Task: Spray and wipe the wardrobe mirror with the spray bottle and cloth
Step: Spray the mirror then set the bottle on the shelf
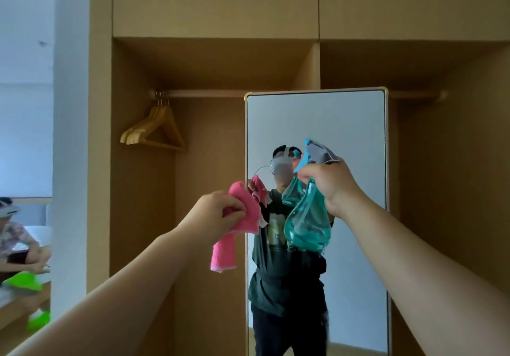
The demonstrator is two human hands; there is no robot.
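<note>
A tall mirror [356, 123] with a thin gold frame stands in the open wooden wardrobe, right of centre. My right hand [329, 183] grips the neck of a teal see-through spray bottle [307, 223], its blue and grey head pointing left and up toward the glass. My left hand [218, 215] pinches a pink cloth [237, 226] that hangs down just left of the mirror's edge. Both hands are held up in front of the mirror, which reflects a person holding the same bottle and cloth.
Wooden hangers [153, 132] hang from the rail [209, 94] in the left wardrobe bay. A white wall [70, 134] borders the wardrobe on the left. At the far left a seated person [16, 248] is beside a wooden bench [24, 300] with green items.
</note>
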